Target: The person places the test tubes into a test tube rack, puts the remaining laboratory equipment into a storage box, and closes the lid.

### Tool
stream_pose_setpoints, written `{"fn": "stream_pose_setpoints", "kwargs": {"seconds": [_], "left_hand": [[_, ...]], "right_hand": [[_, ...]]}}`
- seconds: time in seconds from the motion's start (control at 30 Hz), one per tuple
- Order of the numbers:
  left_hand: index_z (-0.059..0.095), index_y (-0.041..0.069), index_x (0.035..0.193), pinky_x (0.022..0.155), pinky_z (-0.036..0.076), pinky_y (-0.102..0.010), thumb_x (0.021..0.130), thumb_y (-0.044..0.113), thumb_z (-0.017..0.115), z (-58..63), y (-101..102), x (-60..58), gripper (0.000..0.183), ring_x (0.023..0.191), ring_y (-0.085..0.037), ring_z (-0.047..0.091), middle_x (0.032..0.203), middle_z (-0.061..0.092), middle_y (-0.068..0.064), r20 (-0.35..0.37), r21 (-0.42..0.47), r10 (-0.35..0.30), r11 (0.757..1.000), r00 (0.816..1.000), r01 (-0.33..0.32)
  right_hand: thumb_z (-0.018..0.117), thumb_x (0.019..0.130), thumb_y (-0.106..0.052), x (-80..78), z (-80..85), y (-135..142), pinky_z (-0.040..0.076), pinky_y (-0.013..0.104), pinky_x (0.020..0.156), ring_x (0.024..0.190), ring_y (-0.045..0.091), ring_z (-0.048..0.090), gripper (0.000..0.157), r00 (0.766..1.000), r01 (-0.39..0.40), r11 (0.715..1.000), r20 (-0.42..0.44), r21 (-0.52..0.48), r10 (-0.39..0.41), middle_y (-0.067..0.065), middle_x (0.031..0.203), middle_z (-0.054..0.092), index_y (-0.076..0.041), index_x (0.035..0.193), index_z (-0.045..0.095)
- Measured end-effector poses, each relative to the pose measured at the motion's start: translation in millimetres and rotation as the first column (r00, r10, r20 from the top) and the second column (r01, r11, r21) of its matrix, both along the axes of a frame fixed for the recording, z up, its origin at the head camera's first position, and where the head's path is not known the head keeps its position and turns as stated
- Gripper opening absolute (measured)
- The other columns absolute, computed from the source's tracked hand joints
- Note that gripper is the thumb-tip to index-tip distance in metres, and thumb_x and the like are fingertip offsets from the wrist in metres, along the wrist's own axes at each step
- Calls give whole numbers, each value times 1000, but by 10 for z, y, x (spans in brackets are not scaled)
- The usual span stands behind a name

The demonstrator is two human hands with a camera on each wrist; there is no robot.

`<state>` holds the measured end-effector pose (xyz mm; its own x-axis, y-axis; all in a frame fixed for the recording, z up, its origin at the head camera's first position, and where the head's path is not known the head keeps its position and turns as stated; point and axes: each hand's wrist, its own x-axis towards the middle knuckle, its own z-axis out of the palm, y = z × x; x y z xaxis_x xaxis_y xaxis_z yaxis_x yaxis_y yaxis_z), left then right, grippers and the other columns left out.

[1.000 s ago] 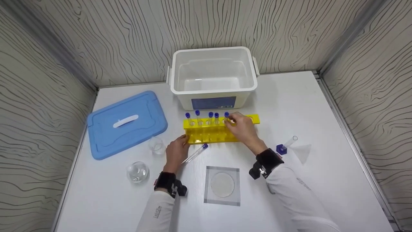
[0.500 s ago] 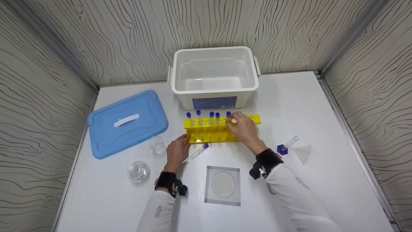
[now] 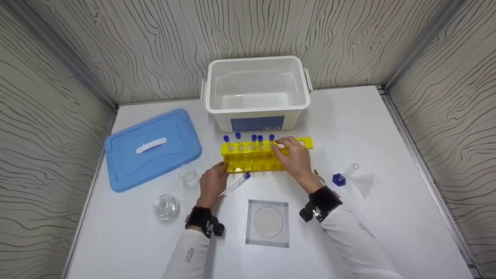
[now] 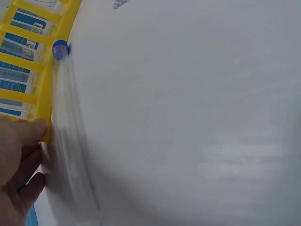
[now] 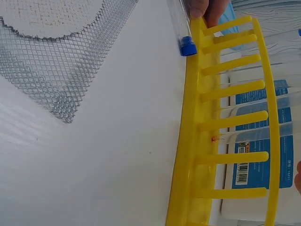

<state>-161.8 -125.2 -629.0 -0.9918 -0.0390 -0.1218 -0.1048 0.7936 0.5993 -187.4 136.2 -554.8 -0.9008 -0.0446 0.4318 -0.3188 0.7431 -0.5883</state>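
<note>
A yellow test tube rack stands mid-table, with several blue-capped test tubes upright in its left and middle holes. My left hand grips the rack's left end, thumb pressed on its lower edge in the left wrist view. Beside that hand a loose blue-capped test tube lies on the table in front of the rack. My right hand is over the rack's right part, thumb and forefinger spread just right of the rightmost standing tube. Only a sliver of its fingers shows in the right wrist view.
Behind the rack stands a white bin, its blue lid lying left. A small beaker and a round flask stand left. Wire gauze lies in front. A measuring cylinder and clear funnel lie right.
My right hand's fingers have let go of the rightmost test tube, and the hand has shifted slightly right and nearer. That tube's cap leans slightly further left. My left hand stays put.
</note>
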Motion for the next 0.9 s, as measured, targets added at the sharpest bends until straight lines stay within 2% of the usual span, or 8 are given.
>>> {"fn": "stream_pose_setpoints", "kwargs": {"seconds": [0.1,0.2,0.33,0.43,0.57,0.67,0.8,0.9], "left_hand": [[62,16,135,107,49,-45,97,20,64,13,-3,0,39,127,-26,61,139,63,-4,3,-7,-4,1000,1000,4],[62,16,135,107,49,-46,97,20,64,9,-13,7,38,126,-27,62,139,63,-4,-7,-12,-9,1000,1000,9],[64,14,133,104,51,-46,96,19,64,-2,-31,12,37,123,-28,64,137,64,-6,-53,-21,-30,999,998,29],[65,12,132,101,53,-46,96,18,64,-4,-37,13,36,121,-29,65,135,66,-7,-84,-30,-48,999,995,45],[64,12,132,102,53,-45,96,17,64,-6,-34,9,37,121,-28,65,136,65,-7,-72,-27,-48,999,996,46],[64,12,132,102,53,-45,96,17,64,-8,-31,7,37,122,-28,65,136,65,-6,-63,-23,-46,999,997,45],[65,13,131,101,53,-46,97,19,64,-7,-28,7,36,121,-28,65,135,66,-7,-72,-12,-39,999,997,38],[66,13,131,101,53,-46,97,18,63,0,-27,7,35,121,-29,65,135,66,-7,-74,0,-32,999,997,32]], "right_hand": [[72,91,-24,46,35,-6,60,35,84,90,24,72,20,994,-9,999,-106,-41,4,8,95,74,-6,98,75],[74,89,-18,100,85,-35,60,32,83,87,21,71,14,973,-62,997,-226,-41,52,7,91,73,-6,95,75],[77,84,-11,196,128,-128,60,28,79,83,18,71,10,917,-186,982,-355,19,180,5,88,74,-6,92,75],[79,81,-10,261,95,-217,59,25,76,81,16,70,11,869,-280,953,-391,113,302,3,87,74,-7,91,75],[80,80,-13,337,-29,-336,58,23,72,80,13,68,13,829,-377,894,-342,243,442,0,86,73,-10,92,75],[78,84,-17,383,-157,-415,59,23,73,82,13,69,13,815,-434,842,-260,320,518,-1,89,72,-12,95,75],[74,88,-20,405,-358,-492,59,26,81,90,15,70,16,812,-484,782,-132,392,569,1,97,73,-10,100,75],[73,88,-19,408,-490,-541,59,28,85,95,18,69,19,817,-507,757,-49,413,574,4,102,72,-8,104,75]]}}
